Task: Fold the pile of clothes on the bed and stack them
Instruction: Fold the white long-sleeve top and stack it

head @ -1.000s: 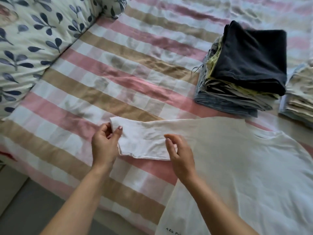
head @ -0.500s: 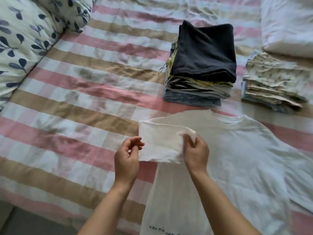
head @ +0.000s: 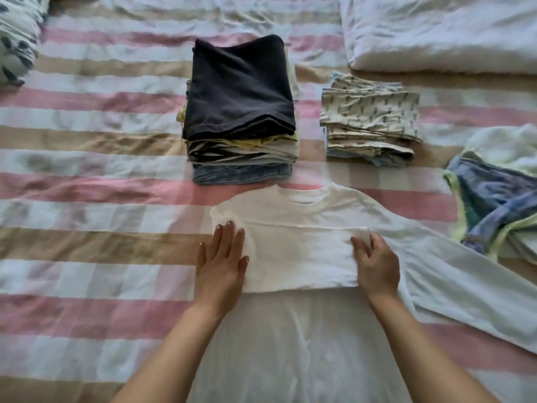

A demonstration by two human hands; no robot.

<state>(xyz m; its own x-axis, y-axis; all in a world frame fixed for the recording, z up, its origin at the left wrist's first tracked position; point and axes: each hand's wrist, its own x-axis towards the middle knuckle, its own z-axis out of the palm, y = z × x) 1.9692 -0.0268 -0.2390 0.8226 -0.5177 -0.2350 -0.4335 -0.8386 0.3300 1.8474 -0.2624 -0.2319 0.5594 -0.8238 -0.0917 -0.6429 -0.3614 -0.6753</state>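
Observation:
A white long-sleeved shirt (head: 305,330) lies flat on the striped bed (head: 87,199), neck away from me. Its left sleeve (head: 299,254) is folded across the chest. My left hand (head: 222,263) presses flat on the fold at the shoulder. My right hand (head: 376,263) pinches the cuff end of that sleeve. The other sleeve (head: 465,280) stretches out to the right. Behind the shirt stands a tall stack of folded clothes (head: 241,120) with a dark garment on top, and a lower patterned stack (head: 370,120) to its right.
Unfolded clothes (head: 499,193), blue with yellow-green trim, lie heaped at the right edge. A white duvet (head: 441,33) fills the far right corner. A leaf-print pillow (head: 17,33) sits at the far left.
Both hands carried the left sleeve rightwards and laid it across the shirt's chest. My left hand let go and now lies flat on it. The view swung right.

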